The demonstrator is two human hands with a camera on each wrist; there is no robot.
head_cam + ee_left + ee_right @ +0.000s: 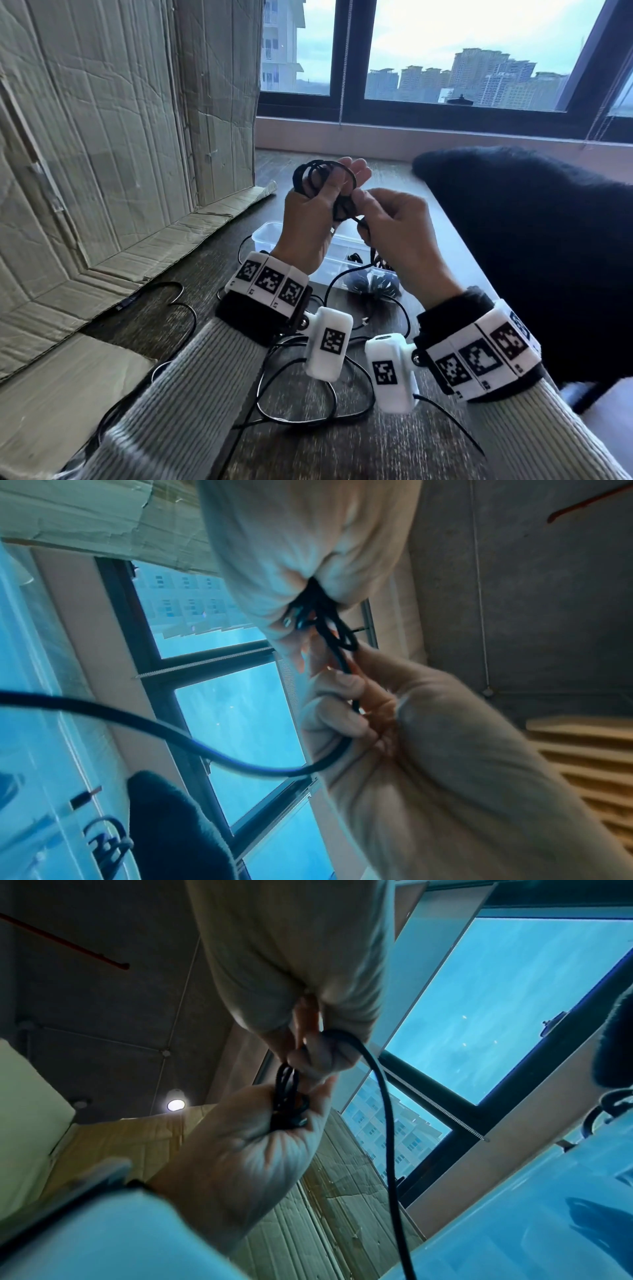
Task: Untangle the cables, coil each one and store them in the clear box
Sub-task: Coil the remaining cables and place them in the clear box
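Observation:
I hold a black cable above the wooden table. Its coil (313,174) sits in my left hand (342,181), with the thumb pressed over the loops and the fingers behind them. My right hand (361,205) pinches the same cable's tail just below the coil. In the right wrist view the left hand (240,1137) grips the bundled loops (287,1096), and the tail (387,1123) hangs down from my right fingers (325,1056). The clear box (270,228) stands on the table under my hands, with coiled cables (370,284) inside.
Several loose black cables (308,394) lie tangled on the table near my wrists. Flattened cardboard (102,137) leans at the left. A dark fleecy cloth (531,257) covers the table's right side. A window sill (411,137) runs along the back.

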